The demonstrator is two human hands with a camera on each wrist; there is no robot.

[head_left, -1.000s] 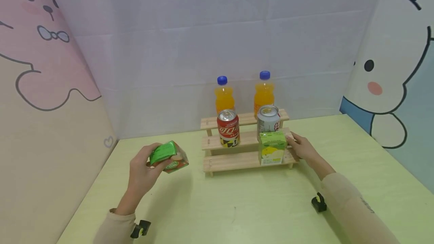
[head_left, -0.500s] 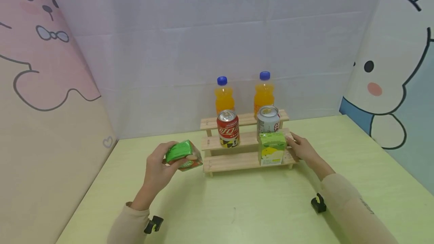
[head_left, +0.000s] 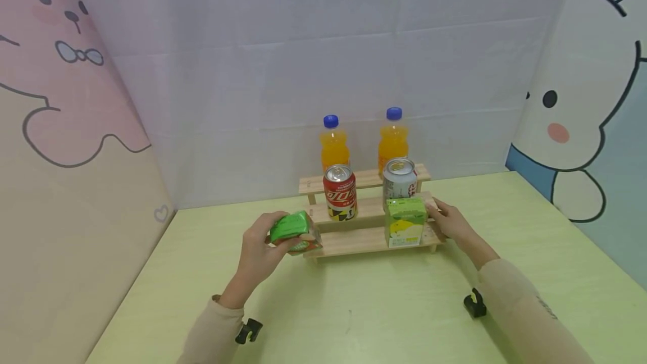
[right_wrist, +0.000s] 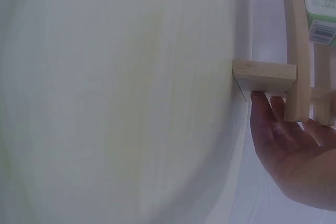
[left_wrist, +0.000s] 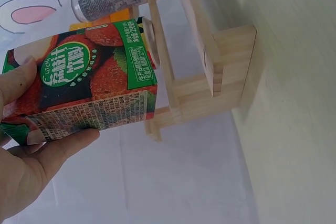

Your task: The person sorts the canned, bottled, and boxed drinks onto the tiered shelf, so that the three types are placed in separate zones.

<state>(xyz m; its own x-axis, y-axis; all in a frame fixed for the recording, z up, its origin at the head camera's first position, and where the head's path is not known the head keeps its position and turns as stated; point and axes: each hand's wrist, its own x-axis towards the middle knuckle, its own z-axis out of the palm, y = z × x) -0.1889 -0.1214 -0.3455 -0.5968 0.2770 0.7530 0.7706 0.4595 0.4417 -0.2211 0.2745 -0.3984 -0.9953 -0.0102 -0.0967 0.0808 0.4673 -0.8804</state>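
My left hand (head_left: 260, 249) grips a lychee juice carton (left_wrist: 79, 74) with a green top. The carton is tilted and held in front of the left end of a small wooden tiered rack (head_left: 349, 242). My right hand (head_left: 452, 223) holds the rack's right end, its fingertips against the wood in the right wrist view. A green and yellow juice carton (head_left: 406, 223) stands upright on the lowest tier at the right. On the middle tier are a red cola can (head_left: 341, 192) and a silver can (head_left: 399, 181), the latter partly hidden by the green carton.
Two orange drink bottles (head_left: 335, 148) with blue caps stand on the top tier, their lower parts hidden by the cans. The rack sits on a pale yellow-green table (head_left: 354, 308). A white cloth (head_left: 253, 83) hangs behind it, with printed panels at both sides.
My left hand has moved right with the lychee juice carton, from beside the rack to the front of its left end. My right hand has stayed at the rack's right end.
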